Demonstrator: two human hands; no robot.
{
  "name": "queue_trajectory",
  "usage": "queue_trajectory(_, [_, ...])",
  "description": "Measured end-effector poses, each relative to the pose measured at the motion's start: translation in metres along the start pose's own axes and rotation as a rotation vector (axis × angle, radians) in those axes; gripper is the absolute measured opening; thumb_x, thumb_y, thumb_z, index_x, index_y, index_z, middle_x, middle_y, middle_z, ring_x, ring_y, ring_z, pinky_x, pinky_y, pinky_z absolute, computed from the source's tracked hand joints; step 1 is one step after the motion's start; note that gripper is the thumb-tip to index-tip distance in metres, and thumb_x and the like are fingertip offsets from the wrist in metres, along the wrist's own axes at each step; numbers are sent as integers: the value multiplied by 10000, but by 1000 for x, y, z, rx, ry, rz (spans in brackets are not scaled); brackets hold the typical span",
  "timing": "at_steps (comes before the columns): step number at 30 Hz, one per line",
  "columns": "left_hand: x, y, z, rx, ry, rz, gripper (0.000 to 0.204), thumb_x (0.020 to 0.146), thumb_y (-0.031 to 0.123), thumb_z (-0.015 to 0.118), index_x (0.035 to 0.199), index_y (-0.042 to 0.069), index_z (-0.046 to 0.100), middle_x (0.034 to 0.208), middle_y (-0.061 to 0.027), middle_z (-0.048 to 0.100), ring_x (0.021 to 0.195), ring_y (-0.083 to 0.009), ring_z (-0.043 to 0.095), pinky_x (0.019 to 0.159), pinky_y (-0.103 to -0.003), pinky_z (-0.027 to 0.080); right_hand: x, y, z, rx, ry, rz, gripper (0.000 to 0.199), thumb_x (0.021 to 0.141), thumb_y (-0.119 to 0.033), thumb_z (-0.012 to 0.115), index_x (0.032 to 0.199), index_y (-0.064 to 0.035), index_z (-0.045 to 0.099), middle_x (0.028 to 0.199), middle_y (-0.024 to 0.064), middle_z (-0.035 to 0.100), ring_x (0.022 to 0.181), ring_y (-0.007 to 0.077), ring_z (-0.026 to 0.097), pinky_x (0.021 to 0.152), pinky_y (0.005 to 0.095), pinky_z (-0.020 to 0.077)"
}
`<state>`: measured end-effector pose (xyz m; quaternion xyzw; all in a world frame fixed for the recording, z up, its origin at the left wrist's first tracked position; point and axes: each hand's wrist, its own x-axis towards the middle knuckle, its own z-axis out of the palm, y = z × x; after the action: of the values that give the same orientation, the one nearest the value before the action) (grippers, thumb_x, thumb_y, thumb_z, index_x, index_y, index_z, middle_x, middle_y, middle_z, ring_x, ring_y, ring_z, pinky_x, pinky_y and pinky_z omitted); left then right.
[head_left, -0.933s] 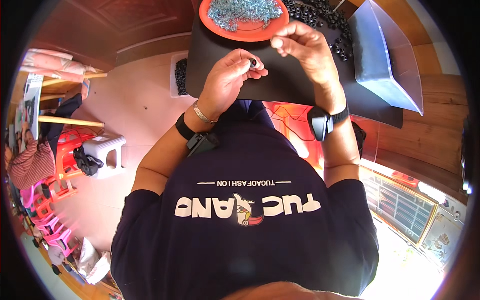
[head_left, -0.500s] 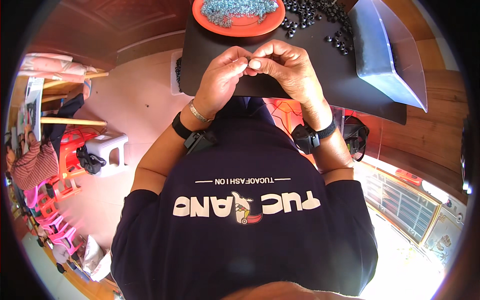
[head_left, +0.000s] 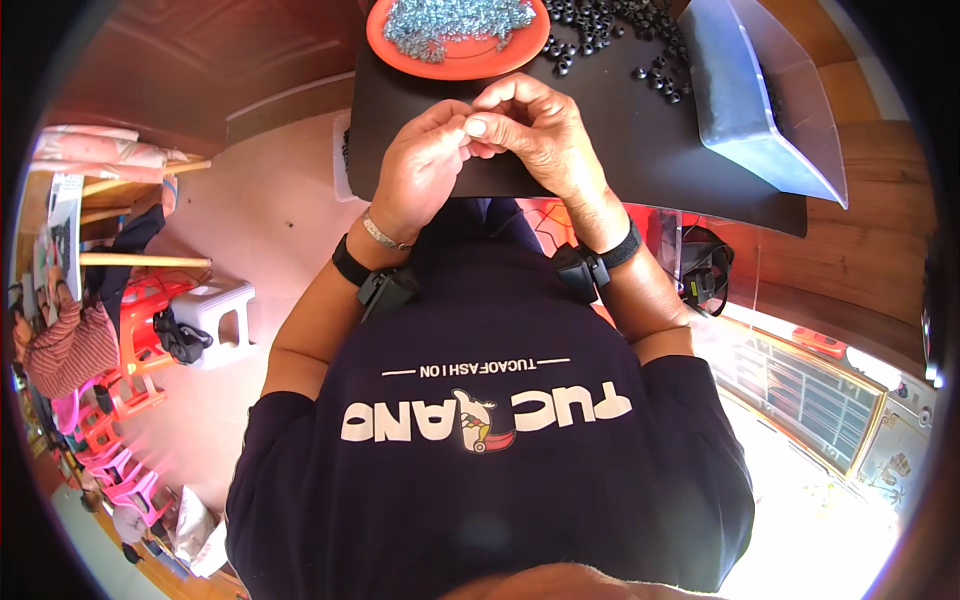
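Over the near edge of a dark tabletop [head_left: 640, 150], my left hand [head_left: 422, 165] and my right hand [head_left: 548, 138] meet fingertip to fingertip. Both are closed in a pinch, and whatever sits between them is tiny and covered by the fingers. Just beyond them an orange plate [head_left: 512, 55] carries a heap of small, shiny, clear-bluish pieces [head_left: 450, 25]. Loose black bead-like parts [head_left: 655, 78] with holes lie to the right of the plate.
A translucent bluish bin [head_left: 745, 125] lies open at the table's right side. A clear container [head_left: 343, 165] shows beyond the left edge. On the floor at left are a white stool [head_left: 225, 310] and red stools [head_left: 140, 345]. Another person in a striped sleeve [head_left: 75, 345] is at far left.
The view has shifted slightly, so the plate, table and hands appear a little further left. My hands remain pinched together, and the small dark bit seen between the fingertips is now hidden.
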<state>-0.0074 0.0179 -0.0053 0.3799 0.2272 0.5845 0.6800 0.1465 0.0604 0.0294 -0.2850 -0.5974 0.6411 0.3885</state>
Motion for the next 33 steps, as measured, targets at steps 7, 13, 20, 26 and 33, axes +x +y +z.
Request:
queue_trajectory(7, [-2,0,-9,-116,-40,22,246,958,215,423,999,-4,528,965,-81,568,930,-221,579,843,-330,423,-7,-19,-27,-421,11,-48,128,857,-108,661,923,0,659,811,10,644,795,66,578,727,222,464])
queue_trajectory(13, [1,1,-8,-103,-46,8,242,952,255,441,974,46,561,961,-85,551,936,-231,559,857,-352,412,2,-20,-87,-898,168,0,178,841,-130,643,970,-10,671,851,54,681,765,92,607,692,244,476])
queue_trajectory(20, [0,1,-5,-121,-18,-7,242,957,230,423,988,16,532,965,-84,559,937,-242,587,840,-336,419,14,-20,-77,-1219,118,-71,217,819,-203,638,999,-89,678,863,113,675,756,235,647,705,321,504])
queue_trajectory(26, [0,2,-6,-104,-48,7,232,948,228,433,980,21,534,962,-87,563,932,-241,589,836,-334,420,20,-22,-99,-1308,252,-21,185,804,-243,637,918,-105,682,822,81,681,751,240,654,688,329,508])
queue_trajectory(33, [0,3,-2,-81,-41,9,221,944,216,429,969,23,534,950,-88,563,927,-236,585,831,-331,417,40,-29,-157,-1352,412,5,213,814,-268,560,922,-144,694,859,79,688,849,293,645,767,392,507])
